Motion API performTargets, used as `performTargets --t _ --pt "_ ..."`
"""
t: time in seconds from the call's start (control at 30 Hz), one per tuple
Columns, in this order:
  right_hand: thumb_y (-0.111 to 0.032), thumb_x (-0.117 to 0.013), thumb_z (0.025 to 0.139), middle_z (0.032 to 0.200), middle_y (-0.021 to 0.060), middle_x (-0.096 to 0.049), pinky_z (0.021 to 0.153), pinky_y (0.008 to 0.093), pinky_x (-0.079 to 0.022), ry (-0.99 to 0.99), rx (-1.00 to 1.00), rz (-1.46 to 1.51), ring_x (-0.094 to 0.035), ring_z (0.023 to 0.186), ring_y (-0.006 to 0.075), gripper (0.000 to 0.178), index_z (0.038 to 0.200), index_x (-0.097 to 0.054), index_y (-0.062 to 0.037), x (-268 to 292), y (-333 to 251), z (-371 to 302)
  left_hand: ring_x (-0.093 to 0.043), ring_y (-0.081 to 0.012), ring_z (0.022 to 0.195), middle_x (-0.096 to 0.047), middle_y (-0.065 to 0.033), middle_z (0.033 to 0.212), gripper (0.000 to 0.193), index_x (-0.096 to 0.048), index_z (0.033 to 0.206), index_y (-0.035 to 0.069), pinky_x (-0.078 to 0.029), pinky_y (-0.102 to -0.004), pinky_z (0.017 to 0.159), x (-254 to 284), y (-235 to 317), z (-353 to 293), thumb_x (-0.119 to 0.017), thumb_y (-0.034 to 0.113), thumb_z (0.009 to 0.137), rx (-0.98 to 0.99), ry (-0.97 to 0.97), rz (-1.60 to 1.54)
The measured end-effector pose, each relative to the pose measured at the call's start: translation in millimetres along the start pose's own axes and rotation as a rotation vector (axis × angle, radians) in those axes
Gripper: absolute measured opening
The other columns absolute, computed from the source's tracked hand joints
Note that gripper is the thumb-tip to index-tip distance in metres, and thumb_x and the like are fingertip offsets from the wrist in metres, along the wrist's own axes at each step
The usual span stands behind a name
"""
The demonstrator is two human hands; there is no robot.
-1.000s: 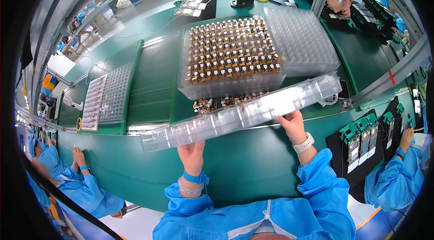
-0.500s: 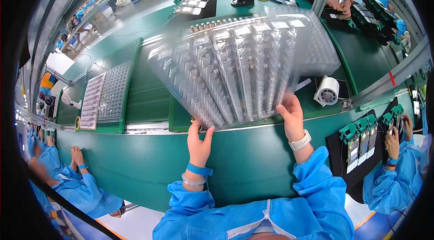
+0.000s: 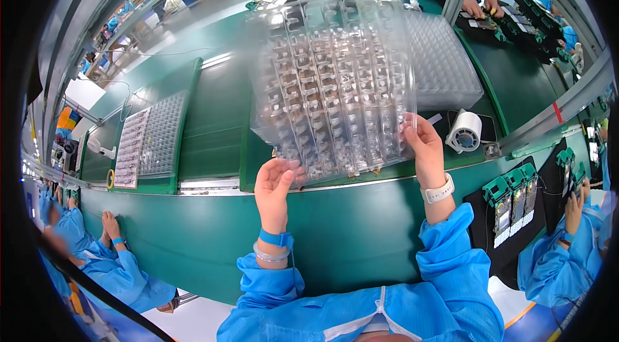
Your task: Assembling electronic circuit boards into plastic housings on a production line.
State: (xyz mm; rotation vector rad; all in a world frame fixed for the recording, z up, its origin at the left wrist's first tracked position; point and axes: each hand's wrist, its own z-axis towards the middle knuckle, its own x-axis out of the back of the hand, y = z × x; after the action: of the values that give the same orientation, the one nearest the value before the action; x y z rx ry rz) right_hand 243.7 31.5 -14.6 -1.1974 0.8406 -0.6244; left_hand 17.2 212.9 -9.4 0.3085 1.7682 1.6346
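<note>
Both my hands hold a clear plastic blister tray point(image 3: 335, 94) with rows of small pockets. My left hand point(image 3: 274, 182) grips its near left corner, thumb and fingers closed on the edge. On the near right side, my right hand point(image 3: 422, 139) pinches the rim between thumb and fingers. Brownish and metallic small parts show through the clear plastic; whether they lie in this tray or below it, I cannot tell. The far left part of the tray is blurred.
A stack of clear trays point(image 3: 445, 68) stands on the right, near a white cylindrical fan point(image 3: 467, 130). At left lie a filled tray point(image 3: 131, 145) and another clear tray point(image 3: 163, 132). Black mats with green fixtures point(image 3: 512, 203) lie at right. Co-workers' hands point(image 3: 483, 7) work nearby.
The tray has tilted and swung, its far left corner moving right, and brownish parts now show through it. My left hand has shifted slightly left, my right hand up and right.
</note>
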Motion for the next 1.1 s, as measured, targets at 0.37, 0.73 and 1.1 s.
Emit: performTargets --t 0.37,0.73,1.1 --pt "-0.004 -0.061 0.087 0.086 0.0001 -0.061 0.060 0.0212 -0.047 0.036 0.022 -0.065 -0.056 0.069 0.0077 0.035 0.122 -0.054 -0.0009 1 -7 -5 -0.062 -0.0256 0.098 -0.061 -0.0166 0.106 0.023 -0.051 0.107 0.000 -0.054 -0.0357 0.081 2 -7 0 -0.061 0.002 0.086 0.006 0.014 -0.052" --pt "-0.011 -0.070 0.076 0.116 0.0136 -0.051 0.092 0.0421 -0.034 0.247 0.775 -1.067 -0.045 0.108 0.0313 0.041 0.114 -0.058 -0.0061 -38 -60 -39 -0.060 -0.0255 0.099 -0.060 -0.0181 0.112 0.021 -0.050 0.099 0.004 -0.053 -0.0344 0.079 -20 5 -17 -0.063 0.000 0.084 0.088 -0.098 -0.198" --pt "-0.020 -0.068 0.077 0.127 0.0161 -0.044 0.104 0.0558 -0.026 -0.008 0.662 -1.108 -0.044 0.115 0.0342 0.052 0.126 -0.053 -0.0147 -48 -76 -49 -0.053 -0.0267 0.112 -0.048 -0.0214 0.125 0.024 -0.045 0.093 0.005 -0.051 -0.0408 0.089 -55 1 -45 -0.061 -0.008 0.081 0.085 -0.408 -0.310"
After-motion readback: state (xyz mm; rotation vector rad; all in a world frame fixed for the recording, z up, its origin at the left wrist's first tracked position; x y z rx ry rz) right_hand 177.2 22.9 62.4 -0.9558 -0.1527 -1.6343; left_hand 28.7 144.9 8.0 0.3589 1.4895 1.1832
